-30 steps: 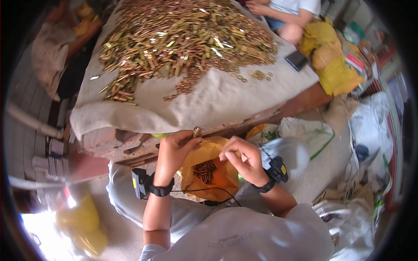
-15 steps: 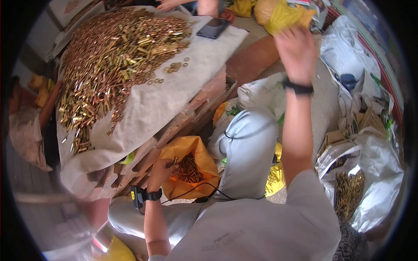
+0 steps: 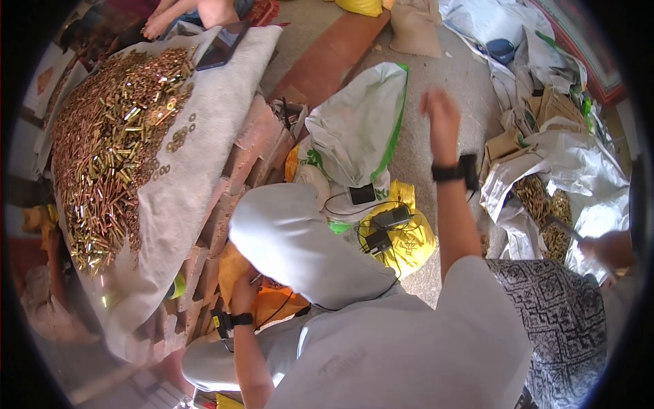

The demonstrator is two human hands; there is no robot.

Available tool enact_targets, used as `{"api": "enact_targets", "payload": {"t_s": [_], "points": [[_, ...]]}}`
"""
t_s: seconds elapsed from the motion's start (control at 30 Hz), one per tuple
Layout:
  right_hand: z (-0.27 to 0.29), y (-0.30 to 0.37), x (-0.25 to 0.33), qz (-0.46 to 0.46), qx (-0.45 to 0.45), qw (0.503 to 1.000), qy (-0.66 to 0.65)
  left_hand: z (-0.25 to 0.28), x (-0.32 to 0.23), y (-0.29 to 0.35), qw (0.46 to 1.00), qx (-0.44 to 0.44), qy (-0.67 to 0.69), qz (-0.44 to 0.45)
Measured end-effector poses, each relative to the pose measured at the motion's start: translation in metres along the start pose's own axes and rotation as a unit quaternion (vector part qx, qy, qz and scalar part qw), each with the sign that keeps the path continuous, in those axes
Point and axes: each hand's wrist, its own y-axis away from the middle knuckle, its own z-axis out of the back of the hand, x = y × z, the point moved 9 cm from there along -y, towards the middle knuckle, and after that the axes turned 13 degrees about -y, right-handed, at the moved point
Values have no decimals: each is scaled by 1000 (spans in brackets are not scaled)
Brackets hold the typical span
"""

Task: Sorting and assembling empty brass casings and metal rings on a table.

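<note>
My left hand (image 3: 244, 294) is closed at the orange bag (image 3: 276, 305), beside my bent knee. A small metal bolt (image 3: 255, 279) pokes out at its fingertips, mostly hidden. The knee covers much of the bag's mouth, so little of its inside shows. My right hand (image 3: 443, 116) is raised over the grey floor, right of a white and green plastic bag (image 3: 357, 126). It is blurred and its fingers are hard to make out. On the far left, a heap of copper- and gold-coloured metal fasteners (image 3: 126, 136) covers a pale cloth (image 3: 221, 116), with loose washers (image 3: 178, 140) at its edge.
A phone (image 3: 223, 46) lies on the cloth, which rests over bricks (image 3: 248, 153). Wired devices (image 3: 392, 218) sit on a yellow bag (image 3: 415, 242). At right, a co-worker's hand (image 3: 606, 249) reaches toward a white sack (image 3: 599, 177) holding metal pieces. Other people sit beyond and left of the heap.
The view has swung right, so the heap sits farther left. My right hand has left the yellow bags at the top. My knee now hides most of the orange bag. A co-worker's hand has appeared at right.
</note>
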Motion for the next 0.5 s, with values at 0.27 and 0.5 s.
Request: {"api": "enact_targets", "payload": {"t_s": [0.27, 0.5], "points": [[46, 224, -257, -205, 121, 937, 256, -87, 146, -37, 980, -190, -18, -49], [-13, 216, -264, -198, 6, 866, 459, -133, 201, -48, 973, -172, 147, 50]]}}
